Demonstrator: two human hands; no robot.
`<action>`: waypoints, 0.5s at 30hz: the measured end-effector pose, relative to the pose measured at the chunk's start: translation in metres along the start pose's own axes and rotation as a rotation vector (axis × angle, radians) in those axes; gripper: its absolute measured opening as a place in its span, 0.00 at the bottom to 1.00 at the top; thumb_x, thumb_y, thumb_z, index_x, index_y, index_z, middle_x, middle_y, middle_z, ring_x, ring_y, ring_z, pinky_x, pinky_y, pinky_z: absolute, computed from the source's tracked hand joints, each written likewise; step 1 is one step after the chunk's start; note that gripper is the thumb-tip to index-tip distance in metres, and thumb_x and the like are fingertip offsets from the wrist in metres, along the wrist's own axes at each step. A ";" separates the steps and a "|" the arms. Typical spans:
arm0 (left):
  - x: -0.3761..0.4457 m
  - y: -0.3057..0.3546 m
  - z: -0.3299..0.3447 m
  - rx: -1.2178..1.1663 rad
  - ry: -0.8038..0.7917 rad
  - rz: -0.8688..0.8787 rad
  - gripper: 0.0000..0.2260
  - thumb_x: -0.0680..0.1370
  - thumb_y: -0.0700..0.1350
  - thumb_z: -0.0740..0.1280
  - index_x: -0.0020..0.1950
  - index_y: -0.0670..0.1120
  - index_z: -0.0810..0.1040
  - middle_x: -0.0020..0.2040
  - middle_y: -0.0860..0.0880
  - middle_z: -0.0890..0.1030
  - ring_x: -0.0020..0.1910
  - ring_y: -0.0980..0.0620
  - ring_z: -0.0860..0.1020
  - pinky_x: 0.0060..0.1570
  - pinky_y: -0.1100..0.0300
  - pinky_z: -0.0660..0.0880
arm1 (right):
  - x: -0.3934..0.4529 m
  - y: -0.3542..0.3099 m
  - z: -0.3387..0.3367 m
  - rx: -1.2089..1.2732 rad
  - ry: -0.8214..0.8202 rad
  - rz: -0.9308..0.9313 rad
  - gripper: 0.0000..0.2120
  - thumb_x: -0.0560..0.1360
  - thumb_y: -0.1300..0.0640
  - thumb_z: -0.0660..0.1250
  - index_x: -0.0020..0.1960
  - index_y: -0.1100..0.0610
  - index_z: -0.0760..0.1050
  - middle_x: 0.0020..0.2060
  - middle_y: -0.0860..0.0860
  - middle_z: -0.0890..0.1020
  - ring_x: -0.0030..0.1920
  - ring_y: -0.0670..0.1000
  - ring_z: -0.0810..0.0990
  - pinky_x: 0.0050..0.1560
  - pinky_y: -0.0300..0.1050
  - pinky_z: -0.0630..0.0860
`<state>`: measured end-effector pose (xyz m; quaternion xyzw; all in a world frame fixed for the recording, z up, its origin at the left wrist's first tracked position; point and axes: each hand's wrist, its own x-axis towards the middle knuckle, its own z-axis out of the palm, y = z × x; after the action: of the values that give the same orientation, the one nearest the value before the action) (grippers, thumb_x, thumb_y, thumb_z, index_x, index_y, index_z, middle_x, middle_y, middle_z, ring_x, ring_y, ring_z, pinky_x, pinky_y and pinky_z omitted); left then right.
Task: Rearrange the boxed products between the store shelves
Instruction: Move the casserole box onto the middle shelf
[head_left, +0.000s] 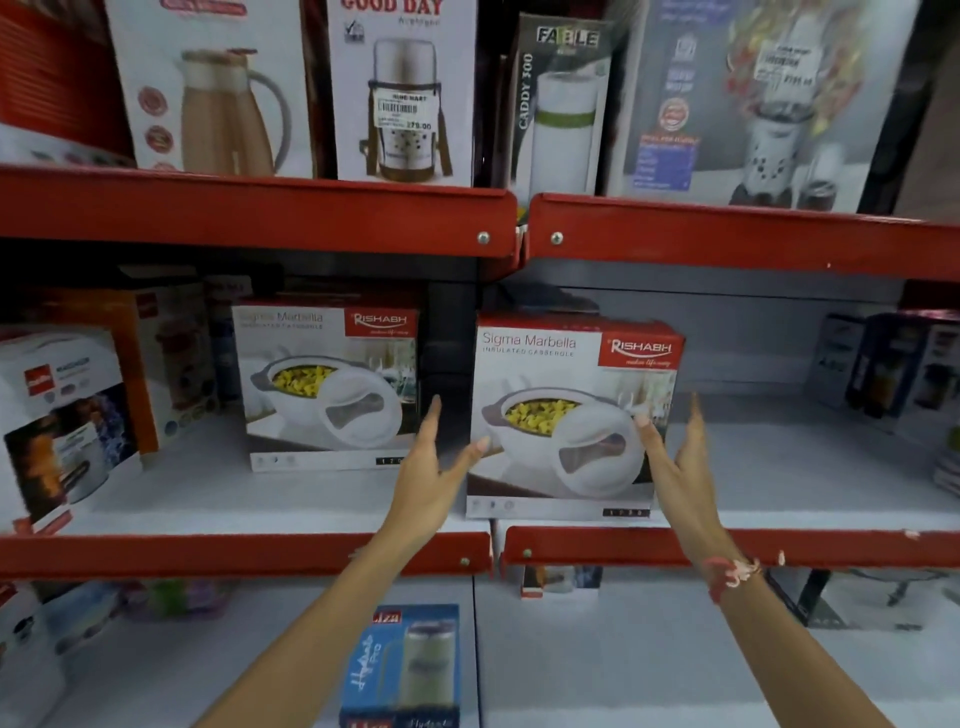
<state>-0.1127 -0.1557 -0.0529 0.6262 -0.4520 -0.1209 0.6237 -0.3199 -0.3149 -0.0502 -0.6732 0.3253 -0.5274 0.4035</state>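
A white and red Sigma Marbella casserole box (566, 415) stands at the front of the middle shelf (779, 545), right bay. My left hand (434, 467) is open just beside its left edge, thumb tip near the box front. My right hand (675, 462) is open at its right edge, thumb against the front, fingers alongside the side. Neither hand grips the box. A second identical casserole box (330, 384) stands further back in the left bay of the same shelf.
The top shelf holds a jug box (218, 88), a Good Day flask box (402, 93), a Fable Caddy box (561, 109) and a blender box (753, 104). Other boxes (67, 415) crowd the middle shelf's left end, dark boxes (893, 364) its right. A blue Liza box (402, 665) stands below.
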 end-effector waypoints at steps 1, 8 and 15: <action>0.004 -0.003 0.004 0.011 -0.012 -0.020 0.38 0.72 0.60 0.65 0.78 0.55 0.51 0.78 0.50 0.59 0.76 0.47 0.59 0.74 0.44 0.60 | 0.003 0.002 0.002 0.068 -0.052 0.042 0.36 0.76 0.37 0.61 0.78 0.40 0.47 0.76 0.44 0.61 0.71 0.46 0.62 0.66 0.47 0.63; 0.009 -0.008 0.010 -0.009 -0.105 0.000 0.26 0.81 0.45 0.60 0.77 0.54 0.54 0.59 0.62 0.76 0.69 0.50 0.72 0.71 0.49 0.67 | 0.000 0.004 0.002 0.107 -0.166 0.040 0.23 0.78 0.43 0.60 0.72 0.44 0.63 0.58 0.34 0.76 0.61 0.41 0.74 0.46 0.32 0.74; -0.026 0.020 -0.037 -0.024 -0.073 0.116 0.28 0.75 0.55 0.64 0.75 0.60 0.61 0.56 0.65 0.82 0.60 0.62 0.79 0.58 0.59 0.78 | -0.032 -0.045 -0.004 0.186 -0.184 -0.007 0.29 0.75 0.41 0.64 0.74 0.41 0.61 0.67 0.43 0.77 0.66 0.48 0.75 0.66 0.62 0.72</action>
<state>-0.1093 -0.1089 -0.0382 0.5867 -0.5086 -0.1125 0.6200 -0.3307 -0.2675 -0.0245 -0.6796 0.2345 -0.4928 0.4903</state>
